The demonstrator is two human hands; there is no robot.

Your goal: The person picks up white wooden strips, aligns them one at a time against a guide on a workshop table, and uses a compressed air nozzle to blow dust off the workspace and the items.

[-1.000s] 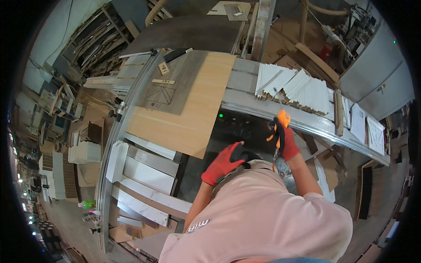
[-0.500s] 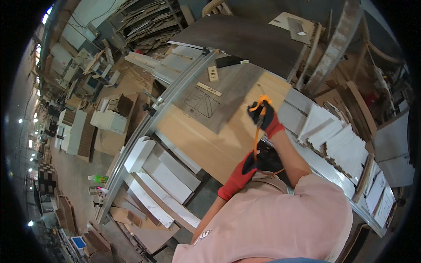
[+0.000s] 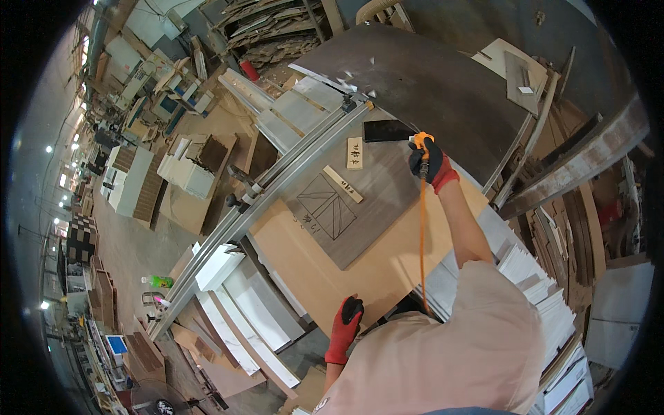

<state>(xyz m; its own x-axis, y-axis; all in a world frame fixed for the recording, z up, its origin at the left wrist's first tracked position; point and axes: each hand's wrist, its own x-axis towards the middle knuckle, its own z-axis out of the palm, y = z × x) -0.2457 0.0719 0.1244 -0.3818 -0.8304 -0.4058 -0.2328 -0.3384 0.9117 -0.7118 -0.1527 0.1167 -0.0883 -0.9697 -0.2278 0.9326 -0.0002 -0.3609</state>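
Note:
My right hand [image 3: 431, 163], in a red glove with black palm, is closed around an orange air blow gun [image 3: 420, 141] with a coiled orange hose [image 3: 423, 238] trailing down toward me. Its nozzle points away, near a flat black rectangular object [image 3: 388, 131]. My left hand [image 3: 346, 324], gloved alike, rests by the near edge of a pale wood board [image 3: 294, 257], its fingers curled with nothing visible in them. On that board lies a grey wood-grain panel [image 3: 380, 197] with a line drawing. Two small marked wood blocks [image 3: 355, 153] [image 3: 342, 184] sit on the panel.
A metal rail [image 3: 277, 173] with clamps runs along the board's left side. Beyond stands a large dark tabletop [image 3: 443, 72], with small pale flecks above it. White panel strips [image 3: 522, 277] are stacked at right. A slanted steel beam [image 3: 581, 162] crosses the right side.
My right hand has moved the blow gun farther away, toward the black object. My left hand has come off the hose and moved left to the board's edge. Pale flecks now show over the dark tabletop.

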